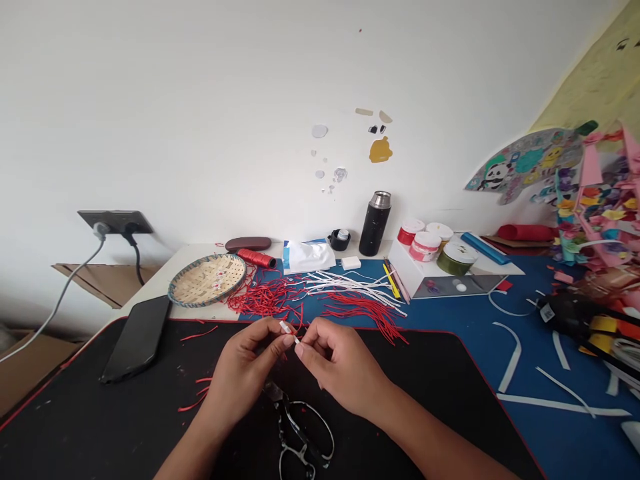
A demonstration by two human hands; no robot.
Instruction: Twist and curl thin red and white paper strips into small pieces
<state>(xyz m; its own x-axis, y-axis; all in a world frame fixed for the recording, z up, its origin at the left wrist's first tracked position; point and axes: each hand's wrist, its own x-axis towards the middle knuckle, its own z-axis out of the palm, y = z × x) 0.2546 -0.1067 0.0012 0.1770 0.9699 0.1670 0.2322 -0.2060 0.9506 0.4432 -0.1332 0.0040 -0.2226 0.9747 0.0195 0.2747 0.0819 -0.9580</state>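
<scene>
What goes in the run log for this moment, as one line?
left hand: pinches white-and-red strip with right hand | below: scissors on black mat | beyond: red paper strands, white paper strands

Surface: my desk, white top (pixel 150 287), two mats over it
Black desk mat (pixel 95 427): red edge; my scissors (pixel 300 427), black phone (pixel 136 339), loose red paper strips (pixel 197 393)
Blue desk mat (pixel 565 373): white paper strips (pixel 350 287), red paper strips (pixel 365 317), long white offcuts (pixel 560 405)
White top, back: woven bamboo tray (pixel 200 303), red thread spool (pixel 256 258), dark glasses case (pixel 248 244), tissue pack (pixel 309 257), black thermos (pixel 374 223)
</scene>
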